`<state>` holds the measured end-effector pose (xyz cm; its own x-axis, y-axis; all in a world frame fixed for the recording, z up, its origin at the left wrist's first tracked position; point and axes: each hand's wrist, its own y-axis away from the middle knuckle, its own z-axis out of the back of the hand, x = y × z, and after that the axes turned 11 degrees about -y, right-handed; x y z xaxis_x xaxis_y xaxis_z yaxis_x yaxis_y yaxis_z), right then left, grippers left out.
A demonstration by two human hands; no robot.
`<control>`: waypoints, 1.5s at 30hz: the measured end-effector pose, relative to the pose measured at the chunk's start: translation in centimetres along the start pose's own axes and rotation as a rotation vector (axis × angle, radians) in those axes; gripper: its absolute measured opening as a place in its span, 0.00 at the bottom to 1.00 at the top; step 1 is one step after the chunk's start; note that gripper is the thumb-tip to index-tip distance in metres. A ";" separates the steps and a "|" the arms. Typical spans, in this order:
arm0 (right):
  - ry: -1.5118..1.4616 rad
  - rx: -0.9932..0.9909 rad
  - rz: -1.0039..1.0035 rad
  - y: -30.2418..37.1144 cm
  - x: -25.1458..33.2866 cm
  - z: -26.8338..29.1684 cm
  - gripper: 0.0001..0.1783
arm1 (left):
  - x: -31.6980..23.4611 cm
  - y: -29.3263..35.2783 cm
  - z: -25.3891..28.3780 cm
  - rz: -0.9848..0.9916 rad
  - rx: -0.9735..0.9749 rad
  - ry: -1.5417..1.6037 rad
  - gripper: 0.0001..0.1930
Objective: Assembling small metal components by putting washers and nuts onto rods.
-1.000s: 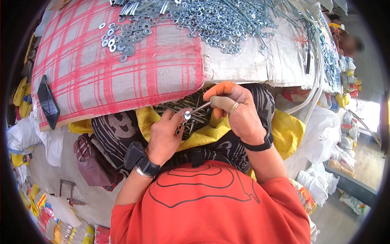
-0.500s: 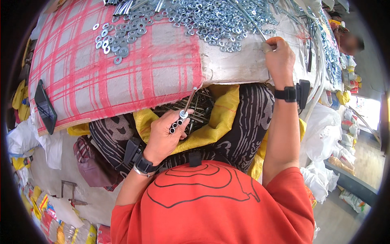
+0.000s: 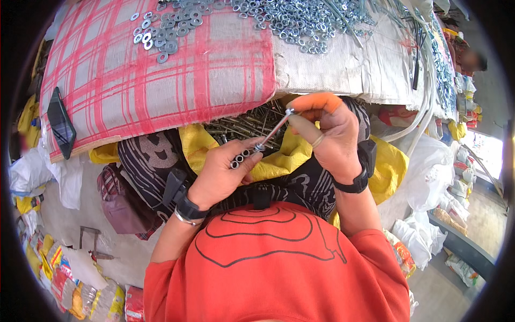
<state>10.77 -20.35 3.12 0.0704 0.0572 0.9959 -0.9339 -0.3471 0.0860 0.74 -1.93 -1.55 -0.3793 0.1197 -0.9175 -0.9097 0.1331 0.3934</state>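
My left hand [image 3: 221,169] is closed round several short metal sleeves [image 3: 240,159] whose round ends show below the thumb. From the same grip a thin metal bolt [image 3: 274,130] slants up to the right, with a washer [image 3: 259,147] at its lower end. At the bolt's upper tip, my right hand [image 3: 333,131] has its thumb and index finger closed on a small metal piece, perhaps a nut. An orange cover wraps the right index finger. Just beyond the hands, an open yellow sack [image 3: 284,161] in my lap holds many long bolts [image 3: 244,126].
A padded work surface with red-checked cloth [image 3: 161,91] lies ahead, bearing piles of washers [image 3: 177,24] and small nuts or rings [image 3: 300,24]. A phone [image 3: 60,123] lies at its left edge. White plastic bags [image 3: 429,172] and a bench rail [image 3: 466,247] are at the right.
My right hand has come from the pile on the table down to the bolt's tip. The left hand has shifted slightly right, still gripping the bolt and sleeves.
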 end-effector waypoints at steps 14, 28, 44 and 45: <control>-0.529 0.419 -0.332 2.0 -0.8 -2.9 0.33 | -0.9 0.7 -1.6 -0.480 -0.343 -0.374 0.09; -0.612 0.191 -0.128 1.9 -1.1 -4.5 0.51 | -1.6 0.0 -0.4 -0.578 -0.492 -0.550 0.06; 1.439 -0.278 0.437 -14.5 0.4 9.8 0.15 | 0.9 -0.6 0.8 -0.123 -0.339 -0.400 0.08; 1.433 -0.270 0.436 -15.1 0.3 10.2 0.15 | 0.6 -0.5 0.9 -0.025 -0.240 -0.187 0.10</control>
<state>28.52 -24.62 2.45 -0.4604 0.8857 0.0604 -0.8363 -0.4099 -0.3640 1.11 -1.05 -2.30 -0.3392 0.3008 -0.8913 -0.9406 -0.0951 0.3259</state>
